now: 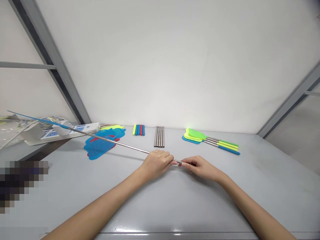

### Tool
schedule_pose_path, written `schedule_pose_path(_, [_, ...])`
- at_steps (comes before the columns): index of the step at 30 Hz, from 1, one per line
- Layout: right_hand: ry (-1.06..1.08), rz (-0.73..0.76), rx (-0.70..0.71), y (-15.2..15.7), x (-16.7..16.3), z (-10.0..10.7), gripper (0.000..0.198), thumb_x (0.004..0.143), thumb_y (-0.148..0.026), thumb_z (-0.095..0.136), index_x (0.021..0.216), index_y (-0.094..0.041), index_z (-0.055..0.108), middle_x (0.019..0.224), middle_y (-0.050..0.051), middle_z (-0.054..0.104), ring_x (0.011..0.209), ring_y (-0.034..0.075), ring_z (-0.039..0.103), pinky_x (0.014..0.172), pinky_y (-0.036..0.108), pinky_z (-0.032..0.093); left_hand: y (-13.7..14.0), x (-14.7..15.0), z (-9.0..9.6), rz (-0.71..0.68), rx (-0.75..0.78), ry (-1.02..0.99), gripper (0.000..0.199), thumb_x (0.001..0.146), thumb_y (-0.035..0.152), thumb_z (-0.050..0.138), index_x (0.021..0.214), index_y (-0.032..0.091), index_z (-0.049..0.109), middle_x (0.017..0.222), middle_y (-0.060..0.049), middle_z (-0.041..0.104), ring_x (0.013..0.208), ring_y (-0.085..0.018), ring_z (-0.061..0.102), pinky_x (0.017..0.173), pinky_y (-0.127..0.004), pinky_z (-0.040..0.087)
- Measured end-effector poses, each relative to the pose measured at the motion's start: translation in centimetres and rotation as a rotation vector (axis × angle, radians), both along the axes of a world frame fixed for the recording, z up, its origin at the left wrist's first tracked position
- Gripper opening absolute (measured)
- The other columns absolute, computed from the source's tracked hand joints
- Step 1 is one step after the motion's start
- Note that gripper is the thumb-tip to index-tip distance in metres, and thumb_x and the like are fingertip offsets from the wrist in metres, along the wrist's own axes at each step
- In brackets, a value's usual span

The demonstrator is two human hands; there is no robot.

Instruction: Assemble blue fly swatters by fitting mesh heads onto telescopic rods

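Note:
A long thin telescopic metal rod [125, 145] slants down from the far left to the middle of the table, with a blue fly swatter head [50, 122] seen edge-on at its raised end. My left hand [156, 165] is closed around the rod near its lower end. The fingers of my right hand [201, 167] pinch the rod's near end; its very tip is hidden by them. Beyond my hands lie several short metal tubes [159, 137] side by side. Left of these is a row of coloured handle grips [138, 130] in yellow, blue and red.
On the left, loose swatter heads [100, 147] in blue, red and yellow are piled. Assembled fly swatters [215, 142] with green, yellow and blue handles lie stacked at the right. A power strip [82, 129] with plugs stands at the back left. A white wall [175, 66] closes the table's rear.

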State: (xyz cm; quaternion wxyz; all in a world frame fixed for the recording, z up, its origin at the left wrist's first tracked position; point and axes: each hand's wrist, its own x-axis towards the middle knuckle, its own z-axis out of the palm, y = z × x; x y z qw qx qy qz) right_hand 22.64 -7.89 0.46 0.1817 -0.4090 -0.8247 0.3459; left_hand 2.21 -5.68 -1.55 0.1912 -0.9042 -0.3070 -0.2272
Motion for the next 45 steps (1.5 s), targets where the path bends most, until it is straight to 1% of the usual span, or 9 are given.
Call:
schedule_pose_path(4, [-0.020, 0.005, 0.071, -0.1, 0.2, 0.2, 0.030, 0.085, -0.034, 0.034, 0.072, -0.016, 0.055, 0.065, 0.000, 0.045, 0.058, 0.010, 0.036, 0.053, 0.021, 0.028, 0.0, 0.0, 0.0, 0.009, -0.022, -0.003, 0.034, 0.087, 0.038, 0.033, 0.066, 0.017, 0.048, 0.058, 0.003, 0.052, 0.052, -0.009, 0.047, 0.051, -0.024, 0.024])
schedule_pose_path(10, [-0.006, 0.018, 0.020, -0.2, 0.2, 0.1, 0.034, 0.086, -0.036, 0.030, 0.065, -0.017, 0.048, 0.057, -0.003, 0.032, 0.053, 0.009, 0.027, 0.048, 0.022, 0.023, 0.1, -0.1, -0.1, 0.016, -0.032, 0.000, 0.035, 0.088, 0.039, 0.033, 0.065, 0.017, 0.048, 0.058, 0.003, 0.052, 0.052, -0.009, 0.047, 0.050, -0.025, 0.024])
schedule_pose_path(14, [-0.006, 0.003, 0.007, -0.2, 0.2, 0.4, 0.035, 0.086, -0.039, 0.030, 0.068, -0.017, 0.051, 0.056, -0.003, 0.030, 0.053, 0.009, 0.024, 0.047, 0.022, 0.020, 0.0, 0.0, 0.0, 0.015, -0.012, -0.012, 0.035, 0.087, 0.039, 0.033, 0.065, 0.017, 0.048, 0.057, 0.003, 0.051, 0.051, -0.008, 0.046, 0.050, -0.024, 0.024])
schedule_pose_path(19, [-0.032, -0.030, -0.020, 0.2, 0.8, 0.5, 0.037, 0.083, -0.043, 0.035, 0.066, -0.016, 0.052, 0.057, -0.003, 0.035, 0.053, 0.009, 0.028, 0.047, 0.021, 0.022, 0.1, -0.3, 0.5, 0.030, 0.005, -0.027, 0.035, 0.088, 0.038, 0.033, 0.064, 0.017, 0.047, 0.057, 0.002, 0.052, 0.052, -0.008, 0.047, 0.051, -0.023, 0.024])
schedule_pose_path(25, [-0.074, -0.084, 0.008, 0.5, 1.8, 0.5, 0.036, 0.082, -0.044, 0.036, 0.070, -0.017, 0.055, 0.060, -0.002, 0.040, 0.055, 0.010, 0.033, 0.049, 0.022, 0.026, 0.3, -1.1, 1.1, 0.112, -0.062, -0.024, 0.034, 0.087, 0.039, 0.032, 0.067, 0.018, 0.049, 0.060, 0.002, 0.055, 0.055, -0.010, 0.049, 0.054, -0.023, 0.026])
schedule_pose_path(33, [-0.041, -0.117, 0.047, 0.1, 1.3, -0.2, 0.031, 0.083, -0.040, 0.037, 0.074, -0.017, 0.057, 0.064, -0.001, 0.049, 0.058, 0.010, 0.038, 0.052, 0.022, 0.028, -0.4, -0.8, 1.2, 0.148, -0.163, 0.027, 0.035, 0.086, 0.044, 0.030, 0.073, 0.019, 0.051, 0.066, 0.002, 0.055, 0.061, -0.012, 0.050, 0.054, -0.025, 0.028])
schedule_pose_path(38, [-0.043, -0.115, 0.063, 0.1, 1.3, -0.5, 0.032, 0.083, -0.040, 0.036, 0.071, -0.017, 0.055, 0.060, -0.002, 0.045, 0.056, 0.010, 0.035, 0.050, 0.022, 0.027, -0.6, -0.2, 0.7, 0.099, -0.163, 0.046, 0.029, 0.089, 0.034, 0.027, 0.079, 0.018, 0.050, 0.072, 0.000, 0.056, 0.063, -0.012, 0.049, 0.058, -0.025, 0.030])
schedule_pose_path(41, [-0.039, -0.096, 0.061, 0.1, 1.2, -0.6, 0.031, 0.083, -0.039, 0.036, 0.073, -0.017, 0.055, 0.061, -0.002, 0.044, 0.056, 0.010, 0.035, 0.050, 0.022, 0.027, -0.6, 0.0, 0.4, 0.098, -0.153, 0.062, 0.028, 0.090, 0.031, 0.027, 0.078, 0.018, 0.049, 0.072, 0.000, 0.056, 0.063, -0.012, 0.050, 0.058, -0.026, 0.029])
schedule_pose_path(45, [-0.047, -0.071, 0.101, 0.1, 1.2, -0.5, 0.034, 0.085, -0.038, 0.034, 0.062, -0.016, 0.049, 0.055, -0.003, 0.034, 0.053, 0.008, 0.028, 0.049, 0.022, 0.023, -0.4, -0.1, 0.4, 0.134, -0.148, 0.071, 0.029, 0.089, 0.033, 0.028, 0.074, 0.019, 0.048, 0.069, 0.001, 0.057, 0.062, -0.013, 0.051, 0.057, -0.026, 0.028])
